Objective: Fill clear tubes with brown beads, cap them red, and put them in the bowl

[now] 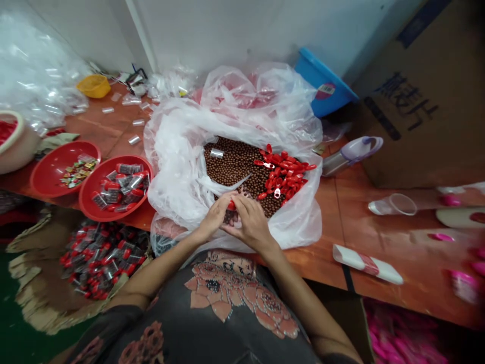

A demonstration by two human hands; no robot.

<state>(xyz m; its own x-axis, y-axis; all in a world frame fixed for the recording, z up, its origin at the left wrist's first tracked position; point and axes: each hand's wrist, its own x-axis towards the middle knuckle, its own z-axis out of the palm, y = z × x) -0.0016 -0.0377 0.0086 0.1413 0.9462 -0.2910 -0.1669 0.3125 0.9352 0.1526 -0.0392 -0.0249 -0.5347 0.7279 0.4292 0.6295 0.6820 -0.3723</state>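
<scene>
My left hand (215, 216) and my right hand (250, 218) meet at the near edge of an open clear plastic bag (172, 151). Their fingers close around a small tube with a red cap (231, 205), mostly hidden by the fingers. Inside the bag just beyond lie many brown chocolate-like balls (237, 164). A heap of small red scoops (286, 174) rests on the balls at the right. One empty clear tube (216, 152) lies on the balls at the back left.
Left on the table stand a red bowl of capped tubes (116, 216) and a red bowl of wrapped sweets (41, 177). Below, a carton (30, 283) holds more filled tubes. Rightward are a blue basin (322, 83), a lidded jug (350, 154), a clear cup (403, 205) and a large cardboard box (428, 146).
</scene>
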